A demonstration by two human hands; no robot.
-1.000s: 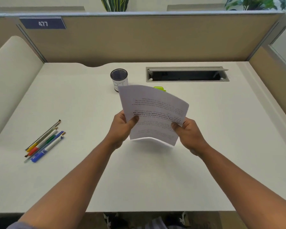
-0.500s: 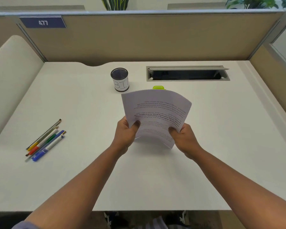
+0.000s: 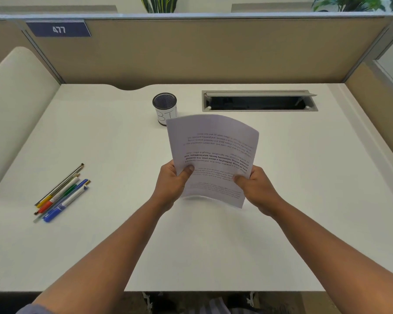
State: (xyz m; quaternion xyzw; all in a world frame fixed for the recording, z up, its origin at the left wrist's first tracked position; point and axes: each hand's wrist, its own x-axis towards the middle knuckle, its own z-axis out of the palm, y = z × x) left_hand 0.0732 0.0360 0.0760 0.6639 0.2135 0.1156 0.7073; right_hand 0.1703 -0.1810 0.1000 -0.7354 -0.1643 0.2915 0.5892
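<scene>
Paper stack [image 3: 213, 152], pinched at both lower edges by your left hand [image 3: 171, 186] and right hand [image 3: 258, 191], needs equal pressure to avoid fanning

Left hand [image 3: 170, 184] and right hand [image 3: 256, 189] bare; grey-blue sleeve [image 3: 30, 310] on left arm.

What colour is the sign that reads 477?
The sign is dark blue, white digits; head view.

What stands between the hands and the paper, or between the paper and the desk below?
Nothing visible. The left hand and right hand grip the paper directly above the desk. The pen cup stands behind it, the pens far left.
</scene>
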